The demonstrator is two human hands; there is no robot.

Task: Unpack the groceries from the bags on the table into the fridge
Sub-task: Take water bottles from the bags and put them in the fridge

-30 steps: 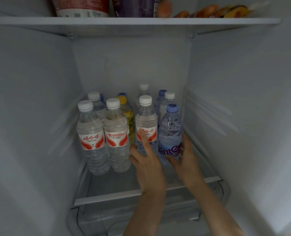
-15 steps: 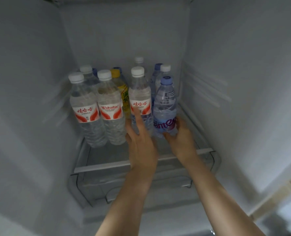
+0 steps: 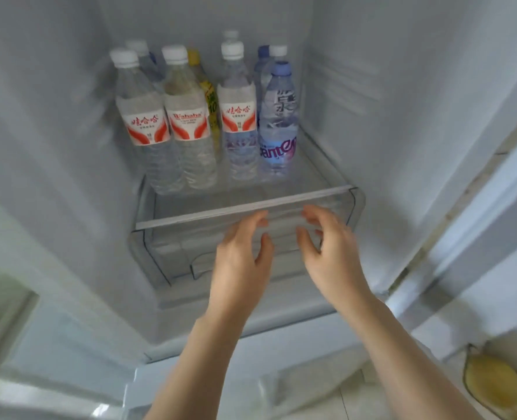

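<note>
Several water bottles stand upright on the fridge's glass shelf [image 3: 245, 209]. At the front right is a blue-capped bottle with a purple label [image 3: 278, 122]; beside it stands a white-capped bottle with a red label [image 3: 239, 113], and two more red-labelled bottles [image 3: 163, 119] stand at the left. A yellow-capped bottle [image 3: 204, 86] is half hidden behind them. My left hand [image 3: 240, 262] and my right hand [image 3: 327, 247] hover in front of the shelf edge, fingers apart, holding nothing.
A clear crisper drawer [image 3: 160, 259] sits under the shelf. White fridge walls close in on both sides. The fridge door frame [image 3: 451, 247] runs down the right. A yellow object [image 3: 493, 386] lies at the bottom right on the floor.
Both hands have let go of the purple-labelled and red-labelled bottles and pulled back out toward me. The view has tilted downward, so the upper shelf is out of sight.
</note>
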